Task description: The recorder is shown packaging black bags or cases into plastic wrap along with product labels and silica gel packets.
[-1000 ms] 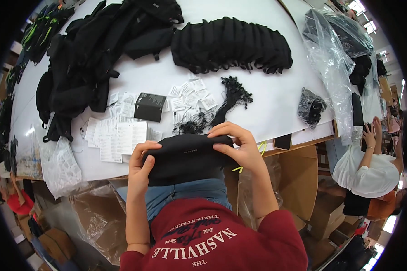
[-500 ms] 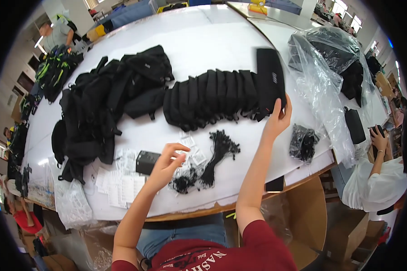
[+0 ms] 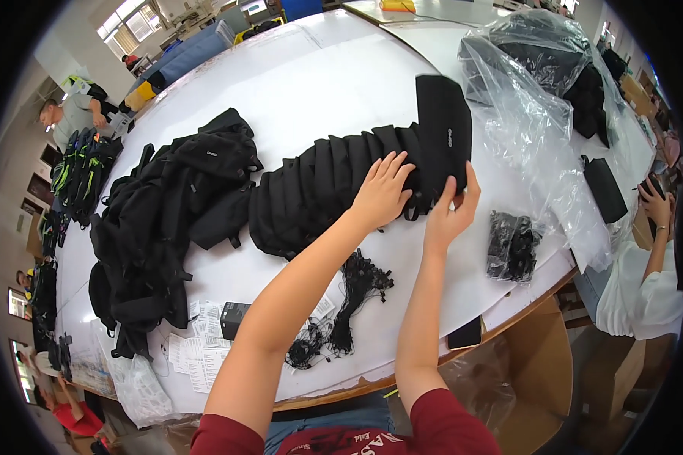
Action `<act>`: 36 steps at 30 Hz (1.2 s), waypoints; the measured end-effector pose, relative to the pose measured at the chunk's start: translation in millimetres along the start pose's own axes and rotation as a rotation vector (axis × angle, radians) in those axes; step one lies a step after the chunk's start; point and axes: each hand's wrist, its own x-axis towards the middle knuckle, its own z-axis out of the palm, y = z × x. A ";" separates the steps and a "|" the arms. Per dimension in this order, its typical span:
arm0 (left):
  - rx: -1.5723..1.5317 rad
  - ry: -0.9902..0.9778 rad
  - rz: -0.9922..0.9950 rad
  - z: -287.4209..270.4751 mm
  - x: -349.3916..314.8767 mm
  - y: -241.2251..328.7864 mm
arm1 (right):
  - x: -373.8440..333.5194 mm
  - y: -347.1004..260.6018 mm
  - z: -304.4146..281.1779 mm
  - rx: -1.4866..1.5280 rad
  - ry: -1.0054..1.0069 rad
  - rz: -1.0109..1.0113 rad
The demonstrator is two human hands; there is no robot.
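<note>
A flat black fabric pouch (image 3: 442, 125) with a small pale mark stands tilted at the right end of a row of similar black pouches (image 3: 311, 186). My right hand (image 3: 454, 208) pinches its lower edge between thumb and fingers. My left hand (image 3: 383, 189) lies with fingers spread on the right part of the row, beside the held pouch. Below the hands is a bundle of black tag strings (image 3: 353, 296), partly behind my left forearm. Paper slips (image 3: 205, 353) and a small black box (image 3: 234, 318) lie left of that forearm.
A heap of black bags (image 3: 167, 220) covers the table's left side. To the right are a clear plastic bag (image 3: 516, 144) with black goods, a small bag of black parts (image 3: 511, 246) and a phone (image 3: 464, 334) at the edge. A co-worker's hand (image 3: 656, 203) shows far right.
My left hand has moved from above the paper slips up and right onto the row of pouches. My right hand still grips the end pouch. The view has shifted a little.
</note>
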 end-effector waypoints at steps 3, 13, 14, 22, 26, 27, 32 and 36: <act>0.115 -0.053 -0.020 8.3 -7.7 -8.3 | -3.8 -6.8 1.2 -0.052 -0.164 0.029; 0.102 -0.048 -0.286 -13.3 -36.1 -14.5 | -24.0 -3.6 13.8 -0.257 -0.449 0.074; 0.101 -0.049 -0.287 -14.0 -36.8 -13.6 | -24.9 -0.4 13.7 -0.288 -0.412 0.007; -0.035 -0.028 -0.321 -5.1 -32.2 -10.1 | -35.6 9.0 21.1 -0.366 -0.537 0.017; 0.080 -0.074 -0.298 -2.4 -28.0 -11.1 | -38.7 -1.5 21.5 -0.582 -0.407 -0.112; 0.106 -0.140 -0.289 -4.5 -30.5 -12.2 | -40.7 2.4 22.5 -0.550 -0.426 -0.086; -0.076 -0.297 -0.362 -33.4 -46.0 -3.9 | -48.8 27.1 19.0 -0.708 -0.517 -0.184; -0.446 -0.189 -0.468 -95.0 -103.2 40.1 | -41.3 28.2 17.5 -0.613 -0.363 -0.207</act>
